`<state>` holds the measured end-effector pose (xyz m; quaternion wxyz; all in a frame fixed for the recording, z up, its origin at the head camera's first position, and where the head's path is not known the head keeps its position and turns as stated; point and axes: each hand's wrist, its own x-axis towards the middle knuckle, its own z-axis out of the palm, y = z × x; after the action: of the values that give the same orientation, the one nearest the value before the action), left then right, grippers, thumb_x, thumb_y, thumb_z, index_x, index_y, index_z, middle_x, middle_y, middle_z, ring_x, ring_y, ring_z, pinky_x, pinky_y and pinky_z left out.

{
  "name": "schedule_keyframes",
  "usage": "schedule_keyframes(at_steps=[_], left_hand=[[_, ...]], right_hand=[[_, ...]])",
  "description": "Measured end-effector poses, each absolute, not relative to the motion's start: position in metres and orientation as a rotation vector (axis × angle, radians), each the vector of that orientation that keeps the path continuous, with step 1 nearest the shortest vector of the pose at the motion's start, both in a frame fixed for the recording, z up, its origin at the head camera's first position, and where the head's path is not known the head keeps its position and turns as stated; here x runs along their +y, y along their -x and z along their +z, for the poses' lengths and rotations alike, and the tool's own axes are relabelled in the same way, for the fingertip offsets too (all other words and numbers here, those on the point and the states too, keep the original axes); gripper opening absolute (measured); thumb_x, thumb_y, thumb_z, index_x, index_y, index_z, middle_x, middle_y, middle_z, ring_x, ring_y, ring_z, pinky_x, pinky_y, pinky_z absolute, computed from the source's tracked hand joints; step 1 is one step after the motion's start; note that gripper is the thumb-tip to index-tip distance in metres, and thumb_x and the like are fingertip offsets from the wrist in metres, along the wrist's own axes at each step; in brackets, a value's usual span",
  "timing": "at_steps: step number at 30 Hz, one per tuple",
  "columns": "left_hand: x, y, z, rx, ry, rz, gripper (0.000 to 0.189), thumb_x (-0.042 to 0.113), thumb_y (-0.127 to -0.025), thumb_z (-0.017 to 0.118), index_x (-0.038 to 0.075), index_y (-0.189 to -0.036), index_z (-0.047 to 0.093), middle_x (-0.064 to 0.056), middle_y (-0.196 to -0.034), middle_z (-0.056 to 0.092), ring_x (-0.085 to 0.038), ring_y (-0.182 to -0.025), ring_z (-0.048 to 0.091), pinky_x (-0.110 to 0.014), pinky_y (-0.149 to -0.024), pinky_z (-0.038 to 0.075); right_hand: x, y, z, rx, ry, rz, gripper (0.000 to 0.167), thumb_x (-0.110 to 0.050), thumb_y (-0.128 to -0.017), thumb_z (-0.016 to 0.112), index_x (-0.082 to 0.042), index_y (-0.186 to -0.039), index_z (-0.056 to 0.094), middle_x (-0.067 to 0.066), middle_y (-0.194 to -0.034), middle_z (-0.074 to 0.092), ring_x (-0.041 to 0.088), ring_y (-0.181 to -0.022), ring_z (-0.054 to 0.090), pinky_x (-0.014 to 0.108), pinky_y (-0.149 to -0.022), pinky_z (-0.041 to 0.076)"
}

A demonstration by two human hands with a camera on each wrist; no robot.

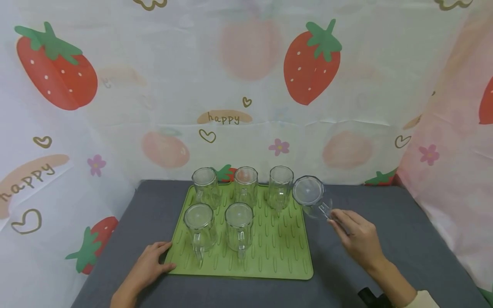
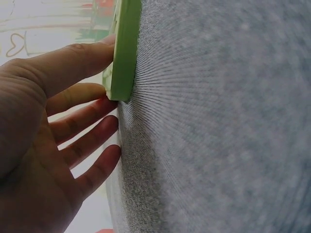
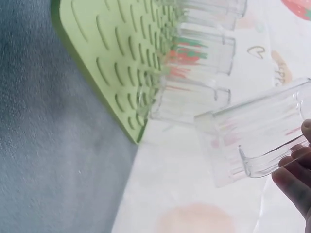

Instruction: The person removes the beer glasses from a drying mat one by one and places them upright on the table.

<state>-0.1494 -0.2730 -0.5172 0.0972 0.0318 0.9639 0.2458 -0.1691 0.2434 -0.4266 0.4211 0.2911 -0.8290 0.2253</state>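
Observation:
My right hand [image 1: 358,237] holds a clear glass mug [image 1: 309,192] by its handle, beside the back right corner of a green ribbed drying mat [image 1: 277,261]. That mug [image 3: 262,131] is tilted in the right wrist view, fingers at its handle. Several similar mugs stand on the mat, angular ends up: three in a back row, including the right one [image 1: 280,188], and two in front, including the left one [image 1: 200,226]. At the front left corner of the mat, my left hand [image 1: 148,265] touches the edge [image 2: 124,73] with thumb and fingertips, its fingers spread and nearly straight.
A dark grey cloth [image 1: 404,222] covers the table under the mat. Behind and at both sides hangs a white sheet [image 1: 246,55] printed with strawberries and hearts. A black object [image 1: 371,297] sits by the right wrist.

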Motion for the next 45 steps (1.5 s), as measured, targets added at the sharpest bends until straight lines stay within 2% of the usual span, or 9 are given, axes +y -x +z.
schedule_keyframes(at_steps=[10, 13, 18, 26, 37, 42, 45], left_hand=[[-0.271, 0.151, -0.515, 2.870, -0.093, 0.757, 0.069, 0.030, -0.080, 0.079, -0.008, -0.132, 0.055, -0.027, -0.130, 0.055, -0.049, -0.122, 0.047, -0.061, -0.097, 0.042], [-0.274, 0.149, -0.513, 2.896, -0.090, 0.788, 0.060, 0.028, -0.084, 0.075, -0.006, -0.131, 0.057, -0.027, -0.129, 0.056, -0.049, -0.121, 0.048, -0.062, -0.097, 0.043], [-0.280, 0.147, -0.502, 3.067, -0.090, 0.828, 0.044, 0.020, -0.089, 0.069, -0.004, -0.125, 0.062, -0.026, -0.126, 0.058, -0.050, -0.119, 0.049, -0.066, -0.095, 0.042], [-0.272, 0.158, -0.471, 3.250, -0.077, 1.077, 0.035, 0.013, -0.093, 0.065, -0.003, -0.124, 0.062, -0.028, -0.129, 0.054, -0.048, -0.120, 0.046, -0.067, -0.092, 0.039], [-0.233, 0.183, -0.417, 3.193, -0.051, 1.365, 0.036, 0.023, -0.097, 0.061, 0.004, -0.127, 0.061, -0.021, -0.131, 0.054, -0.038, -0.123, 0.050, -0.059, -0.103, 0.040], [-0.199, 0.193, -0.394, 3.127, 0.083, 1.490, 0.041, 0.036, -0.096, 0.062, 0.007, -0.124, 0.064, -0.016, -0.127, 0.060, -0.032, -0.120, 0.053, -0.052, -0.101, 0.044], [-0.182, 0.199, -0.382, 3.085, 0.067, 1.548, 0.041, 0.037, -0.095, 0.062, 0.007, -0.124, 0.065, -0.015, -0.127, 0.061, -0.030, -0.120, 0.054, -0.050, -0.102, 0.045]], right_hand=[[0.250, 0.171, -0.414, -2.083, -0.803, 0.396, 0.054, -0.038, -0.104, 0.042, 0.005, -0.093, 0.073, 0.014, -0.082, 0.068, 0.025, -0.070, 0.065, 0.031, -0.056, 0.054], [0.249, 0.171, -0.410, -2.042, -0.827, 0.362, 0.054, -0.036, -0.104, 0.041, 0.006, -0.092, 0.073, 0.013, -0.081, 0.068, 0.025, -0.069, 0.065, 0.031, -0.056, 0.054], [0.249, 0.173, -0.404, -1.940, -0.887, 0.360, 0.047, -0.030, -0.104, 0.047, 0.007, -0.091, 0.074, 0.013, -0.079, 0.069, 0.026, -0.067, 0.065, 0.032, -0.053, 0.054], [0.250, 0.172, -0.394, -1.903, -0.918, 0.323, 0.046, -0.028, -0.104, 0.047, 0.005, -0.089, 0.074, 0.012, -0.078, 0.069, 0.026, -0.068, 0.065, 0.033, -0.053, 0.055], [0.249, 0.172, -0.388, -1.876, -0.977, 0.290, 0.042, -0.024, -0.104, 0.047, 0.004, -0.088, 0.073, 0.012, -0.080, 0.069, 0.027, -0.070, 0.066, 0.033, -0.053, 0.055], [0.245, 0.171, -0.382, -1.856, -1.001, 0.265, 0.038, -0.021, -0.104, 0.048, 0.003, -0.087, 0.073, 0.011, -0.080, 0.069, 0.025, -0.071, 0.066, 0.032, -0.054, 0.056], [0.243, 0.171, -0.379, -1.850, -1.021, 0.256, 0.037, -0.020, -0.104, 0.048, 0.002, -0.088, 0.073, 0.010, -0.080, 0.069, 0.024, -0.072, 0.066, 0.032, -0.055, 0.056]])
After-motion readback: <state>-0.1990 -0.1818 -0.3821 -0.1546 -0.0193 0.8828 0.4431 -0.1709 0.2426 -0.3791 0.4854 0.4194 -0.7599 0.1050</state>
